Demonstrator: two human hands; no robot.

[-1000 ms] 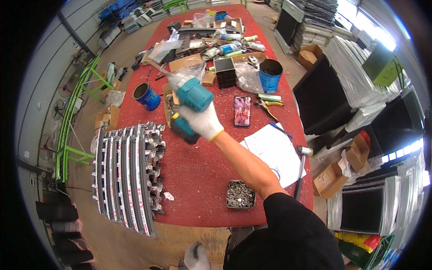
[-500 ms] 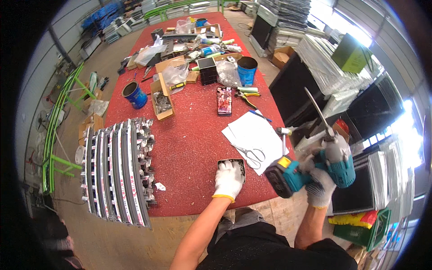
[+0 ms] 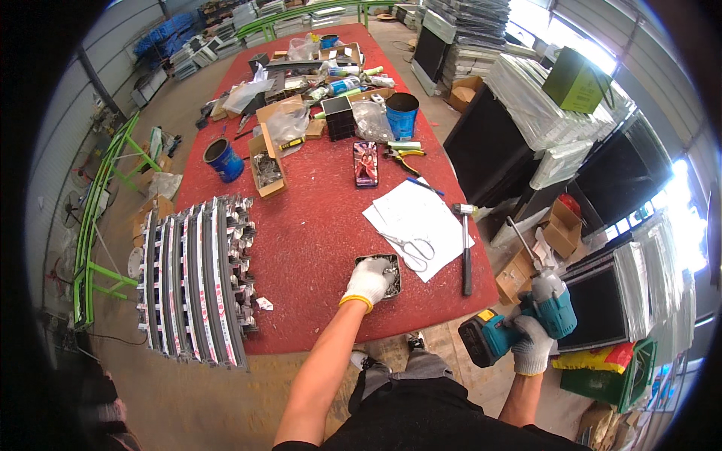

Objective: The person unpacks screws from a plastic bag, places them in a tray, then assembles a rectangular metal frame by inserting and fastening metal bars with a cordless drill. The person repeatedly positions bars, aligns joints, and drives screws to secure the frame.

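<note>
My left hand (image 3: 367,283), in a white knit glove with a yellow cuff, reaches into a small square tin (image 3: 399,287) of small metal pieces at the table's near edge. Its fingers are bunched together among the pieces; what they pinch is hidden. Off the table's right corner, my gloved right hand (image 3: 533,347) grips a teal cordless drill (image 3: 555,310) by its handle. The drill's long thin bit points up and away, and its black battery faces left. Scissors (image 3: 416,252) lie on white paper (image 3: 410,213) beyond the tin, with a hammer (image 3: 466,255) to their right.
Several curved grey strips (image 3: 193,286) with metal clips overhang the red table (image 3: 308,225) at left. Farther up are a phone (image 3: 366,165), pliers (image 3: 406,158), an open carton (image 3: 268,167) and blue cans (image 3: 223,159). Wrapped panels (image 3: 519,113) and a green bin (image 3: 613,379) stand at right.
My right hand has lowered the drill slightly, uncovering the hammer's handle. The left hand has shifted a little with the tin, and more of the tin's contents shows.
</note>
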